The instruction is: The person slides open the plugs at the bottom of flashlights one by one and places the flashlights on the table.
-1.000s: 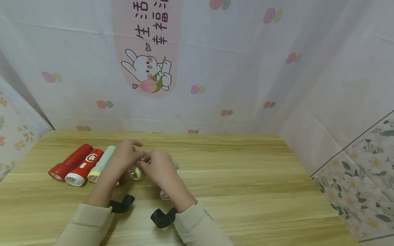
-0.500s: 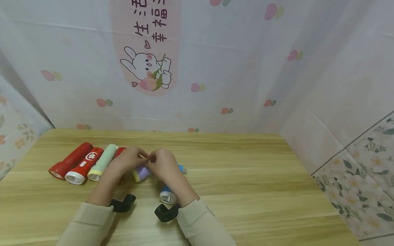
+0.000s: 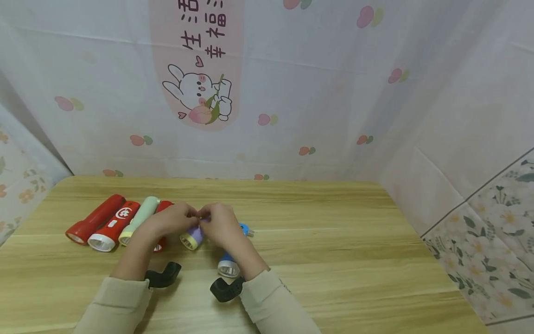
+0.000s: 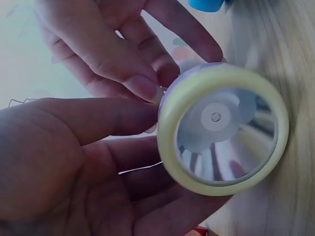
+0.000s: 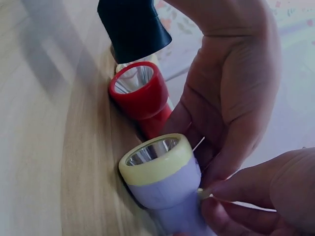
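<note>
A purple flashlight (image 3: pixel 192 237) with a pale yellow rim lies under both hands, its lens toward me. My left hand (image 3: pixel 175 220) holds it along one side; in the left wrist view that hand's thumb and fingers (image 4: pixel 59 147) come up to its body. From the other side my right hand (image 3: pixel 219 225) pinches a small pale piece (image 5: pixel 203 193) at the flashlight's side between thumb and finger. I cannot tell what this piece is. A thin white line shows between the left fingers. The right hand and forearm partly cover a blue flashlight (image 3: pixel 228 266).
Left of the hands, several flashlights lie side by side: a dark red one (image 3: pixel 96 220), a red one with a white rim (image 3: pixel 114 225), a mint green one (image 3: pixel 146 212) and another red one (image 3: pixel 164 205). The wooden table (image 3: pixel 333 250) ends at a printed curtain (image 3: pixel 292 93).
The hands have shifted slightly and stay close together. The purple flashlight has turned and shows more of its body. More of the blue flashlight has come out from behind the right hand.
</note>
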Motion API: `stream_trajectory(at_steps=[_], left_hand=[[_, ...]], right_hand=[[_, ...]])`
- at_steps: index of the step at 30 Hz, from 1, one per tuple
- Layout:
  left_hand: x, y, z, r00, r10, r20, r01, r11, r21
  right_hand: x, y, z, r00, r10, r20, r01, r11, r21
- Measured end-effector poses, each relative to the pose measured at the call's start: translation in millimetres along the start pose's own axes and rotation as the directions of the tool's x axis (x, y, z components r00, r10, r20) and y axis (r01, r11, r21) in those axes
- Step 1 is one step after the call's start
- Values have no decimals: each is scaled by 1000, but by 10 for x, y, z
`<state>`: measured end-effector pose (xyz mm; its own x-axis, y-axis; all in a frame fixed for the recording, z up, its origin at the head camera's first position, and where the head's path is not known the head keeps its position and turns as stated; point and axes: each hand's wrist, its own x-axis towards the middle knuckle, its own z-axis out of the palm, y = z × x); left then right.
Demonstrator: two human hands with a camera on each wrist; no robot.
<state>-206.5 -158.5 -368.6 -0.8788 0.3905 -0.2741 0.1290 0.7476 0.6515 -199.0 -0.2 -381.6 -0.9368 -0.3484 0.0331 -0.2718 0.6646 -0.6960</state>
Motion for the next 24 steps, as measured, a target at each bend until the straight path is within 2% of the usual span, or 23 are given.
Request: stream_trajectory(at_steps=[4, 9, 13, 17, 24], left_hand=[[2, -10, 5, 1000, -23, 19, 23, 1000, -5], [16, -10, 17, 999, -49, 0, 49, 999, 12], [39, -6, 37, 997, -76, -26, 76, 997, -4], [64, -34, 64, 994, -99, -45, 98, 994, -41], [105, -111, 101, 981, -188, -55, 180, 976, -125]], right_hand=[[30, 41, 32, 999, 17, -39, -13, 996, 84], [59, 84, 58, 995, 36, -90, -21, 987, 162], [78, 118, 64, 993, 87, -85, -64, 969, 238], [80, 127, 58, 989, 141, -47, -118, 939, 323], [59, 94, 30, 977, 212, -24, -179, 876, 448]])
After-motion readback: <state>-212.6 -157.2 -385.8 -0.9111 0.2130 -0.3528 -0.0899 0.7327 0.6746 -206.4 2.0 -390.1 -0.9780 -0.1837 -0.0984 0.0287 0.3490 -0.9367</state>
